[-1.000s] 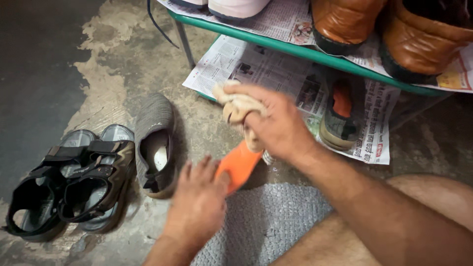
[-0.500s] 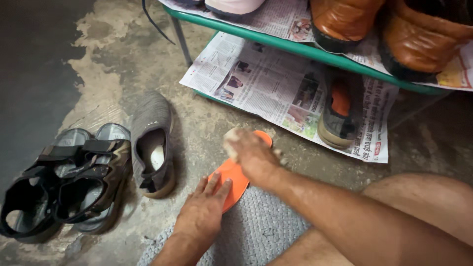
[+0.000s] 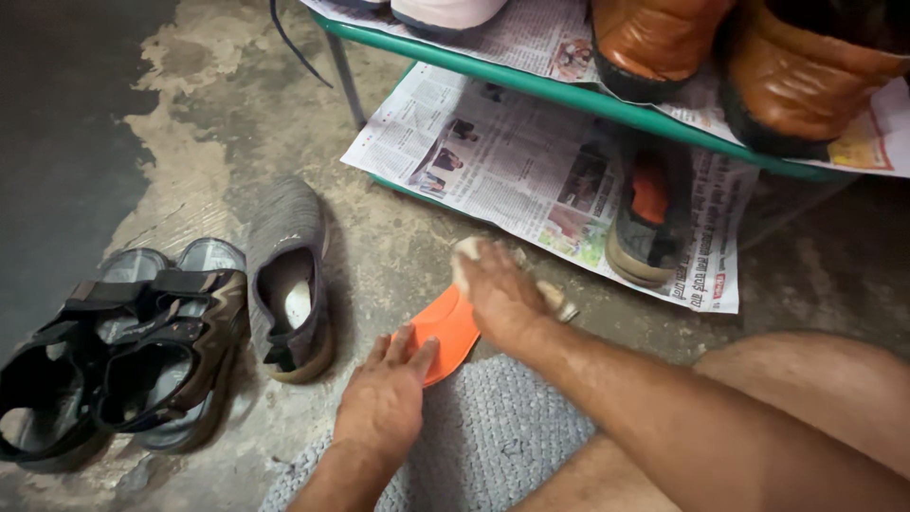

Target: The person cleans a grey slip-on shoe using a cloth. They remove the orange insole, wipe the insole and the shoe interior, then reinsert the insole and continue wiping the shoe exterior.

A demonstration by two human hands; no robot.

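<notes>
A person sits on a stained concrete floor [image 3: 237, 123]. Their left hand [image 3: 384, 398] lies flat, fingers spread, pressing the near end of an orange shoe insole [image 3: 445, 327] to the floor. Their right hand [image 3: 498, 289] is closed around a pale cloth [image 3: 467, 249], which it presses onto the insole's far end. Under the left wrist lies a grey woven mat [image 3: 493, 446]. Left of the left fingers stands a grey slip-on shoe [image 3: 289, 275], and beyond it a pair of dark strapped sandals [image 3: 123, 351]. Past the right fingers, newspaper [image 3: 502, 152] covers the bottom tier of a green metal rack [image 3: 569, 95], where a grey shoe with an orange lining [image 3: 649, 223] rests. Brown shoes [image 3: 758, 66] sit on the shelf above.
</notes>
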